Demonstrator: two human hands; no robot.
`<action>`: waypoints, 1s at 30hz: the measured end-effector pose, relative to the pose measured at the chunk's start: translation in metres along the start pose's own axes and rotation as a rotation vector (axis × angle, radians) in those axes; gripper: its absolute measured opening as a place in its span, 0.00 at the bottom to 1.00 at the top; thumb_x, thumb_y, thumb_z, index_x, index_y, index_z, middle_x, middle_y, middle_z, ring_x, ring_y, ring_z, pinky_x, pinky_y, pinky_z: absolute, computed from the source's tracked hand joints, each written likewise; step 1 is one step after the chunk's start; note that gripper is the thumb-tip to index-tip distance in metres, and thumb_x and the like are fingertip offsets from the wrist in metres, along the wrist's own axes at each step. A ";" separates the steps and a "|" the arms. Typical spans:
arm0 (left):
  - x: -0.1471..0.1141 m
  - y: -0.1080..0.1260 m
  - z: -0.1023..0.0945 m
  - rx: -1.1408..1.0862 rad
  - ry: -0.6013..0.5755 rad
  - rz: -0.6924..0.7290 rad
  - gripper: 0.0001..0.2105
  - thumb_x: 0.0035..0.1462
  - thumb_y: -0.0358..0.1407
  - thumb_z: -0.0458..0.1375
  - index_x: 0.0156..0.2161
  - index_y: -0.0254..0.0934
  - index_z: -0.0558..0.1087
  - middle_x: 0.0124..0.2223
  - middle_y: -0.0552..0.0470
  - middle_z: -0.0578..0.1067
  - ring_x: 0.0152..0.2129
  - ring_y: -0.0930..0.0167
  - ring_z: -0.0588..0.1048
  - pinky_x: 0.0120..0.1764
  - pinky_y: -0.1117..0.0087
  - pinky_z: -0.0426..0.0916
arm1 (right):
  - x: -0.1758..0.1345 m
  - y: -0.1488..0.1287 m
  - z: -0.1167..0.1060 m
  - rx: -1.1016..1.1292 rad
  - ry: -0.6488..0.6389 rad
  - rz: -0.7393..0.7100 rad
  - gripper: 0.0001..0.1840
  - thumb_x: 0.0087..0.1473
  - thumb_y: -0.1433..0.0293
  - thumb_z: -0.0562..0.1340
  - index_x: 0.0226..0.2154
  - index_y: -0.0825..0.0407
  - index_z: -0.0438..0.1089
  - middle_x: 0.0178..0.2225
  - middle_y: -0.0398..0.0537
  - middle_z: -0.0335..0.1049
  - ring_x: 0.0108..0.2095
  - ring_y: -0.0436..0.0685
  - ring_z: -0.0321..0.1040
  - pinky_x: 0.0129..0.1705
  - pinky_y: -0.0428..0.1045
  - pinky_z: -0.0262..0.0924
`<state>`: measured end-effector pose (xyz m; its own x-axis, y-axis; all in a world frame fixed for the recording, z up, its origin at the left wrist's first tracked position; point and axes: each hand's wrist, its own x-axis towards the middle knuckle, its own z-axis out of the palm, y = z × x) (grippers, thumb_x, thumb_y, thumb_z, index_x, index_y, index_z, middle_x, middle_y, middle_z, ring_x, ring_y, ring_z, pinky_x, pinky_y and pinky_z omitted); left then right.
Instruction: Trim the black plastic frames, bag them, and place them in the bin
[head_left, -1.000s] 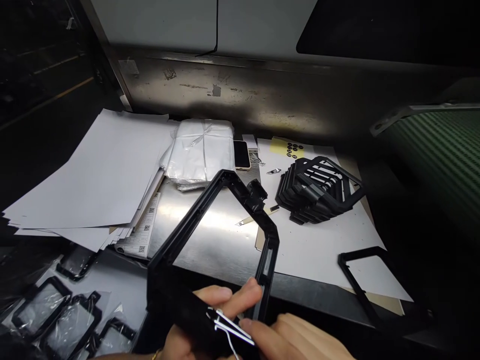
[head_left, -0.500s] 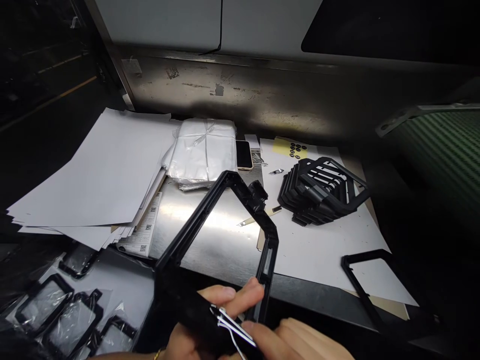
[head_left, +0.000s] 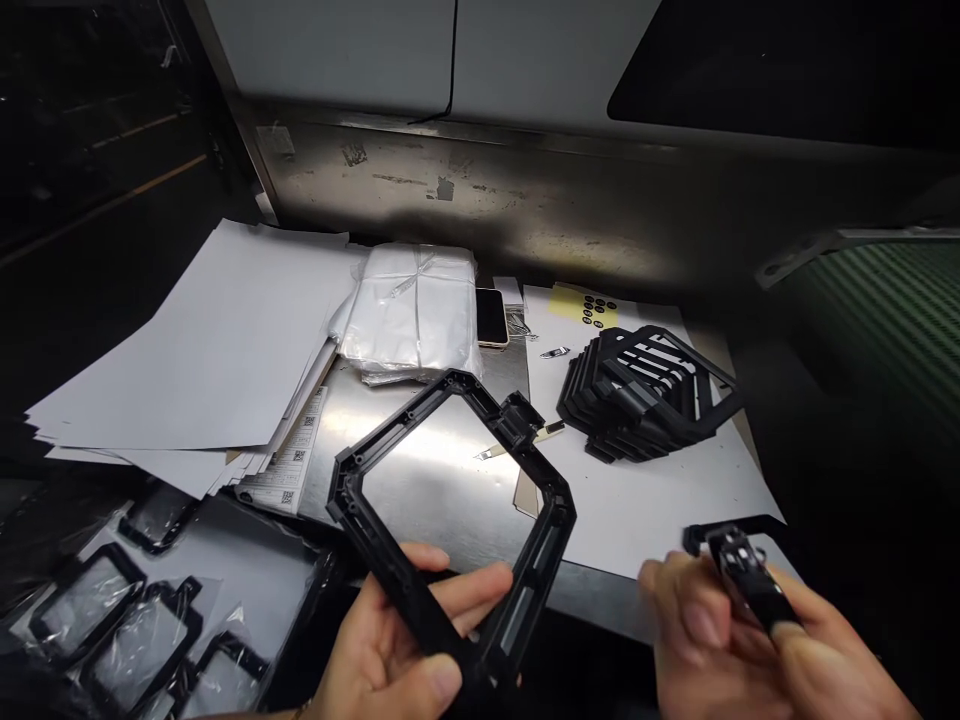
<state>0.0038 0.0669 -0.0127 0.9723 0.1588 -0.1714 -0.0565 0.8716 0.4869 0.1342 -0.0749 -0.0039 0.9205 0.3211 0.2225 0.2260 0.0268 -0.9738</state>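
My left hand [head_left: 405,635] is closed around the lower corner of a black plastic frame [head_left: 409,580], thumb in front and fingers reaching through its opening. The frame is tilted up, its ribbed inner side facing me, with a small block at the upper right. My right hand [head_left: 772,640], off to the right and apart from the frame, grips a small dark, shiny metal tool [head_left: 742,570]; motion blur hides its exact kind. Just behind that hand lies another black frame [head_left: 757,522], partly covered.
Stacked black frames [head_left: 645,390] stand on white paper at right. A craft knife [head_left: 517,443], a small metal tool [head_left: 555,352], a phone [head_left: 492,318] and tied plastic bags [head_left: 412,310] lie behind. Paper sheets [head_left: 187,350] and bagged frames [head_left: 150,640] are at left.
My right hand has moved away from the frame to the right, taking the metal tool with it. The frame has turned, showing more of its inner side; my left hand still holds it.
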 end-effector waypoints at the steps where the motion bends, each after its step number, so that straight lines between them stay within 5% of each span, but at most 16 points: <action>1: 0.000 0.001 -0.002 -0.016 -0.003 -0.001 0.15 0.50 0.33 0.58 0.43 0.47 0.65 0.50 0.49 0.70 0.51 0.63 0.62 0.46 0.60 0.63 | 0.002 0.018 -0.006 -0.066 0.147 0.062 0.10 0.52 0.62 0.53 0.37 0.46 0.63 0.22 0.42 0.59 0.24 0.52 0.59 0.27 0.49 0.58; 3: -0.001 0.002 -0.006 -0.024 0.003 0.009 0.15 0.50 0.33 0.57 0.44 0.46 0.64 0.50 0.49 0.70 0.51 0.64 0.63 0.45 0.60 0.64 | 0.004 0.059 -0.019 -0.484 0.185 0.171 0.16 0.50 0.59 0.54 0.40 0.49 0.61 0.30 0.46 0.61 0.31 0.56 0.60 0.38 0.58 0.56; 6: -0.004 0.004 -0.017 0.115 0.051 0.033 0.14 0.51 0.35 0.56 0.45 0.46 0.62 0.50 0.48 0.71 0.50 0.64 0.63 0.46 0.60 0.62 | 0.000 0.111 -0.033 -0.614 0.041 0.204 0.22 0.39 0.53 0.60 0.31 0.54 0.66 0.32 0.52 0.60 0.40 0.68 0.56 0.45 0.67 0.46; 10: -0.003 0.007 -0.037 0.929 0.121 0.064 0.14 0.55 0.32 0.50 0.47 0.46 0.61 0.44 0.50 0.74 0.48 0.68 0.66 0.49 0.66 0.59 | -0.002 0.127 -0.032 -0.676 -0.009 0.229 0.27 0.40 0.52 0.59 0.37 0.55 0.67 0.42 0.60 0.56 0.51 0.79 0.42 0.46 0.75 0.32; 13: 0.001 0.004 -0.052 1.383 0.031 0.082 0.17 0.52 0.30 0.51 0.48 0.43 0.65 0.42 0.46 0.74 0.39 0.64 0.70 0.42 0.66 0.62 | 0.000 0.101 -0.007 -0.387 -0.189 0.337 0.28 0.49 0.50 0.49 0.45 0.51 0.61 0.44 0.57 0.60 0.49 0.68 0.55 0.46 0.66 0.48; 15: 0.002 -0.001 -0.063 1.414 -0.010 0.105 0.17 0.49 0.29 0.53 0.46 0.43 0.68 0.38 0.45 0.75 0.36 0.61 0.70 0.41 0.63 0.62 | 0.003 0.077 0.016 0.027 -0.398 0.477 0.28 0.51 0.49 0.46 0.47 0.50 0.56 0.37 0.52 0.67 0.38 0.60 0.65 0.38 0.56 0.58; 17: 0.000 -0.006 -0.074 1.440 -0.026 0.137 0.17 0.49 0.30 0.53 0.46 0.46 0.69 0.41 0.46 0.74 0.40 0.60 0.68 0.44 0.60 0.59 | 0.006 0.055 0.038 0.296 -0.523 0.595 0.25 0.50 0.53 0.53 0.46 0.50 0.55 0.27 0.44 0.67 0.24 0.51 0.66 0.27 0.47 0.58; 19: -0.004 -0.008 -0.082 1.347 0.110 0.198 0.18 0.49 0.32 0.55 0.47 0.48 0.67 0.50 0.46 0.67 0.50 0.58 0.59 0.51 0.58 0.52 | 0.007 0.039 0.055 0.345 -0.573 0.665 0.21 0.49 0.58 0.57 0.43 0.50 0.57 0.21 0.37 0.62 0.14 0.44 0.57 0.20 0.42 0.51; 21: -0.007 -0.005 -0.087 0.980 0.427 0.212 0.22 0.47 0.38 0.57 0.50 0.48 0.63 0.55 0.47 0.60 0.54 0.59 0.52 0.53 0.58 0.48 | 0.007 0.030 0.066 0.357 -0.648 0.728 0.19 0.49 0.57 0.57 0.41 0.51 0.59 0.18 0.35 0.59 0.11 0.41 0.50 0.18 0.41 0.47; 23: -0.008 0.002 -0.090 0.509 0.672 0.144 0.23 0.48 0.43 0.56 0.50 0.43 0.62 0.47 0.45 0.67 0.47 0.60 0.63 0.47 0.59 0.58 | 0.008 0.030 0.074 0.366 -0.798 0.749 0.21 0.48 0.55 0.58 0.40 0.51 0.60 0.18 0.36 0.59 0.12 0.41 0.51 0.18 0.41 0.48; 24: -0.007 0.007 -0.091 0.338 0.723 0.112 0.20 0.49 0.44 0.55 0.47 0.41 0.63 0.38 0.47 0.70 0.38 0.64 0.69 0.40 0.63 0.63 | 0.011 0.032 0.079 0.319 -0.888 0.702 0.22 0.48 0.53 0.56 0.40 0.51 0.60 0.17 0.37 0.60 0.12 0.43 0.53 0.18 0.42 0.50; 26: -0.008 0.016 -0.094 0.208 0.749 0.096 0.16 0.51 0.45 0.53 0.41 0.36 0.67 0.24 0.56 0.66 0.19 0.76 0.66 0.24 0.73 0.62 | 0.028 0.041 0.090 0.101 -1.011 0.469 0.24 0.49 0.49 0.51 0.35 0.52 0.64 0.16 0.40 0.62 0.16 0.47 0.60 0.21 0.45 0.55; 29: -0.013 0.023 -0.100 0.081 0.815 0.129 0.14 0.48 0.44 0.57 0.34 0.34 0.68 0.19 0.62 0.57 0.12 0.83 0.52 0.16 0.80 0.50 | 0.084 0.069 0.112 -0.265 -0.870 0.099 0.22 0.50 0.52 0.52 0.22 0.54 0.66 0.26 0.48 0.68 0.32 0.55 0.66 0.35 0.51 0.59; 30: -0.017 0.023 -0.102 0.042 0.832 0.128 0.14 0.47 0.44 0.58 0.33 0.34 0.68 0.18 0.63 0.56 0.12 0.84 0.51 0.15 0.80 0.48 | 0.108 0.081 0.120 -0.338 -0.763 0.045 0.18 0.51 0.56 0.54 0.28 0.54 0.66 0.32 0.49 0.67 0.37 0.56 0.64 0.40 0.53 0.57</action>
<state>-0.0367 0.1311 -0.0860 0.4743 0.5592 -0.6799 -0.1302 0.8084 0.5741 0.2136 0.0753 -0.0644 0.4898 0.8714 -0.0278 0.3899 -0.2475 -0.8870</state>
